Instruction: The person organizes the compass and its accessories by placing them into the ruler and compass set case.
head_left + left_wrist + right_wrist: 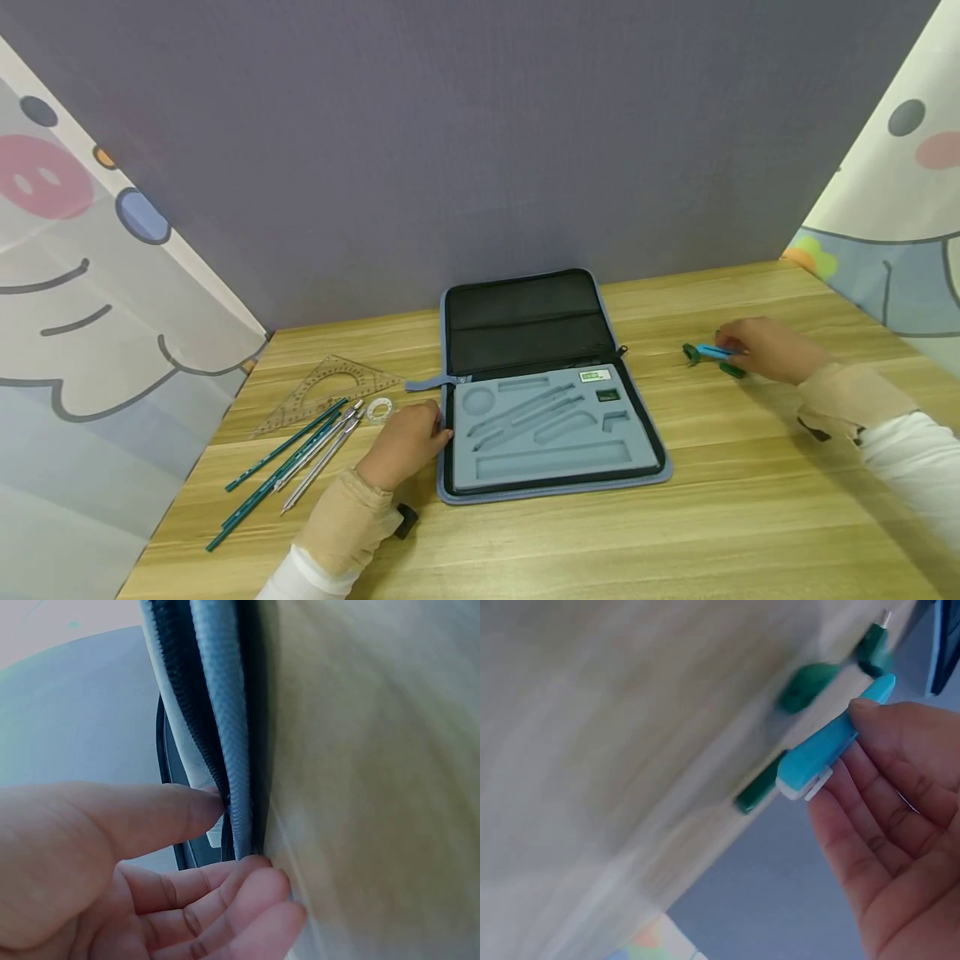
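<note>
Clearly, in the head view, the left hand (402, 446) lies at the left edge of the open case (525, 329), which sits on the counter (570, 550) with its lid toward the grey wall (480, 158). The lower half carries a pale blue tray (465, 462) with shaped recesses; a white block (595, 376) with a green label and a dark green block (607, 395) lie in its upper right corner. Left of the case, a clear triangle (300, 407) lies flat beside a small white ring (372, 406). Nearer the person, green pencils (287, 444) and silver compasses (323, 461) lie in a slanting bunch. Well apart on the other side, the right hand (776, 350) holds a blue tool (712, 352) among green pieces (732, 369).

In the left wrist view, that hand's grip is nearly closed, with the case's edge between thumb and forefinger: the thumb touches the black zip (204, 720), and the other fingers lie loosely curved by the counter.

In the right wrist view, the grip is narrowed to the tool's thickness, the thumb on one side and the fingers behind. The blue tool slants across, a white part showing along its underside. Green pieces, blurred, show beyond it, one with a metal tip, and a dark corner of the case shows at upper right.
</note>
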Available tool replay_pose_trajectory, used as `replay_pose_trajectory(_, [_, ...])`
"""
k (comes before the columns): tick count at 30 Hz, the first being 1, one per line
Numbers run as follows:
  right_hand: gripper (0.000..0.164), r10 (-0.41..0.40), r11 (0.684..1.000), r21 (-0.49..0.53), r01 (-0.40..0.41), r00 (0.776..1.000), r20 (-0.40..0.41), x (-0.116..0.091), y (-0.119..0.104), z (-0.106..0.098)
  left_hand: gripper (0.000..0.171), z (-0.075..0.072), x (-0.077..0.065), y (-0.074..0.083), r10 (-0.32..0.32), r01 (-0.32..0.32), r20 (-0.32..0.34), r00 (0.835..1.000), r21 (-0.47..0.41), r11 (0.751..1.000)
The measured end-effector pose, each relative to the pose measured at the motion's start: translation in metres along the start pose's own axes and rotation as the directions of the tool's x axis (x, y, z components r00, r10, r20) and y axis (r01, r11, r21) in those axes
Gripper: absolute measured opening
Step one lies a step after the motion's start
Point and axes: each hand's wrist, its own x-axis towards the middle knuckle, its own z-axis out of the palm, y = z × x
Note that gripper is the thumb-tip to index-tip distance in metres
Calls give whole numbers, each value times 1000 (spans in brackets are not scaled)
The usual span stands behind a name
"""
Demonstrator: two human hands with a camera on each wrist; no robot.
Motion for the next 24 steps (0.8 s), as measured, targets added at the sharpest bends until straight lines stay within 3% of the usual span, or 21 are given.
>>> replay_pose_trajectory(7, [16,-21,1000,-7,21,1000,6,6,-21,-5,20,1,0,-1,9,-9,-7,1000,-2,1000])
replay_pose_trajectory(20, [23,-180,983,5,181,981,-79,16,-49,2,21,0,0,0,14,-14,-18,1000,-1,1000])
replay_pose_trajectory(24, [24,-185,982,30,187,981,-55,19,-61,4,22,1,0,0,0,0,-14,1000,17,1000])
